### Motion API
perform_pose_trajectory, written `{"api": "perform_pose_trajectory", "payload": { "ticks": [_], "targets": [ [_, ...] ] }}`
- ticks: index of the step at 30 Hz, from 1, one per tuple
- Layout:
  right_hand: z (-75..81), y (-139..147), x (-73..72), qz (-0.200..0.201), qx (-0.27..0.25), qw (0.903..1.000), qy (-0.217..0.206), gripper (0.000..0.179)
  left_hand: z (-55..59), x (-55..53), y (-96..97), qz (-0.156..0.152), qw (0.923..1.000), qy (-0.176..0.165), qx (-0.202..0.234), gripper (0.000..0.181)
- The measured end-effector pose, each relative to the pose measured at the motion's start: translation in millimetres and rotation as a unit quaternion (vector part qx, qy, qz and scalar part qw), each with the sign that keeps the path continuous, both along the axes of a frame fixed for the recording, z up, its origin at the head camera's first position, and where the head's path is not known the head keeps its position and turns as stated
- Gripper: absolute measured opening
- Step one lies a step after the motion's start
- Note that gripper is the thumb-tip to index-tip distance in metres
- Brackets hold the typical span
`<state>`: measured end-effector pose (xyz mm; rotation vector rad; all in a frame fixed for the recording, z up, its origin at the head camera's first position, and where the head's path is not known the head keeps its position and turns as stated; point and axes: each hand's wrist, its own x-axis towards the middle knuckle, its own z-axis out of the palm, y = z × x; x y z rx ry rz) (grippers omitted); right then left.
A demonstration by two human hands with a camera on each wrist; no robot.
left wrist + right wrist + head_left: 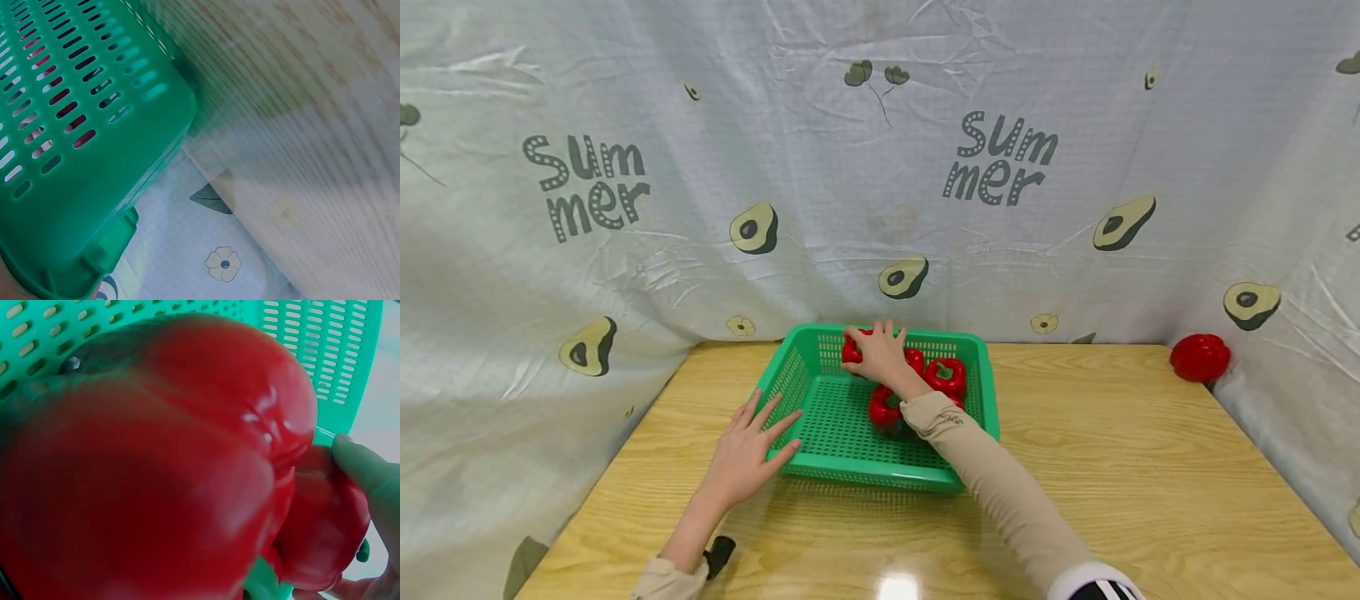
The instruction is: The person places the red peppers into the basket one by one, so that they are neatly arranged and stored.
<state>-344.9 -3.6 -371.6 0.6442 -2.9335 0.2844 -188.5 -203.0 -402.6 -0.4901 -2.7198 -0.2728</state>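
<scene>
A green plastic basket (880, 473) with slotted walls stands on the wooden table and holds several red bell peppers (946, 377). My right hand (883, 358) reaches over them to the basket's back wall. It grips one red bell pepper (325, 528), thumb on one side and fingertips on the other. In the right wrist view, two larger-looking peppers (231, 381) fill the foreground beside it. My left hand (745, 454), fingers straight and spread, rests at the basket's left rim. From the left wrist, the basket's slotted outer wall (94, 156) shows, with red visible through the slots.
Another red bell pepper (1200, 358) lies by itself at the table's far right corner. A pale cloth (820, 167) printed with avocados and lettering hangs behind and beside the wooden table (1097, 450).
</scene>
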Motion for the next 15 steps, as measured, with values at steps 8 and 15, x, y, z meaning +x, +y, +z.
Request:
{"api": "perform_pose_trajectory", "payload": {
  "ticks": [8, 15],
  "targets": [
    [-4.1, -3.4, -1.5, 0.018, 0.019, 0.9996, -0.005, 0.055, 1.2, 0.0, 0.0, -0.004, 1.0000, 0.003, -0.003, 0.046],
    [-7.6, -7.0, -2.8, 0.025, 0.044, 0.9984, -0.024, 0.055, 0.3, 0.0, 0.4, -0.002, 1.0000, 0.000, -0.001, 0.044]
  ]
}}
